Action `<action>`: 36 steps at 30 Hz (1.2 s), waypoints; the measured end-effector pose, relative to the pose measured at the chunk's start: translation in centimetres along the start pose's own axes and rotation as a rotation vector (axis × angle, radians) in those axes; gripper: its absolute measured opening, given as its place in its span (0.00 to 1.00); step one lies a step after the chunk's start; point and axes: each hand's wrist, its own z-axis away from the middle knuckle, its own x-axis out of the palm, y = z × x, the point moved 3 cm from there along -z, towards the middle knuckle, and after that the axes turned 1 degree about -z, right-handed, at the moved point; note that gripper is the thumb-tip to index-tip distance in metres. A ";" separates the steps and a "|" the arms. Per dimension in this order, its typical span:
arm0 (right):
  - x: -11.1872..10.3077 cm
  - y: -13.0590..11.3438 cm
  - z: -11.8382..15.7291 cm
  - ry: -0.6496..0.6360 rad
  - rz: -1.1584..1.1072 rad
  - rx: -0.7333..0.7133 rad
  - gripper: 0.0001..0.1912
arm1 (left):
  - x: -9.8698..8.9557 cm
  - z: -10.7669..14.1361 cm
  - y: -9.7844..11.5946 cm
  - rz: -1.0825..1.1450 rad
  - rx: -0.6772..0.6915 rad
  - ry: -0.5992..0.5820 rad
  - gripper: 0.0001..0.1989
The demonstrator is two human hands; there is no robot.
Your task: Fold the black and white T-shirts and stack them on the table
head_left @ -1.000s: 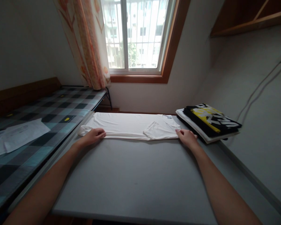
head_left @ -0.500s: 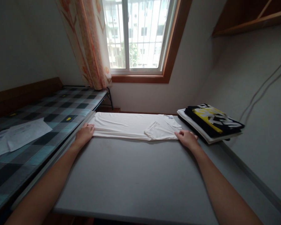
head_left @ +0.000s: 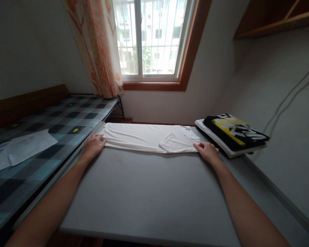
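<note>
A white T-shirt (head_left: 136, 137) lies folded lengthwise across the far part of the grey table (head_left: 149, 192). Its neckline points right, and one short sleeve is laid back over the body. My left hand (head_left: 94, 146) pinches the hem end at the shirt's near left corner. At the near right corner, by the shoulder, my right hand (head_left: 207, 151) has thumb and fingers closed on the fabric. The near edge runs fairly straight between both hands.
A stack of folded clothes (head_left: 231, 133), black and yellow on top, sits right of the shirt by the wall. A checked mattress (head_left: 74, 120) with papers (head_left: 28, 147) borders the table's left side. Behind are a window (head_left: 149, 41) and a curtain (head_left: 100, 51).
My left hand has shifted slightly right and the near left edge of the shirt has moved a little away from me. My right hand has barely moved.
</note>
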 end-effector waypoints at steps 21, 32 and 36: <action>-1.7 1.2 0.4 -0.252 -0.390 -0.338 0.23 | -0.2 1.4 4.6 0.396 0.713 -0.163 0.16; -1.3 1.6 -0.2 -0.301 -0.411 -0.360 0.15 | -0.6 0.9 3.6 0.417 0.666 -0.283 0.15; -1.3 1.8 -0.4 -0.229 -0.432 -0.366 0.16 | -1.2 0.6 3.0 0.382 0.628 -0.281 0.13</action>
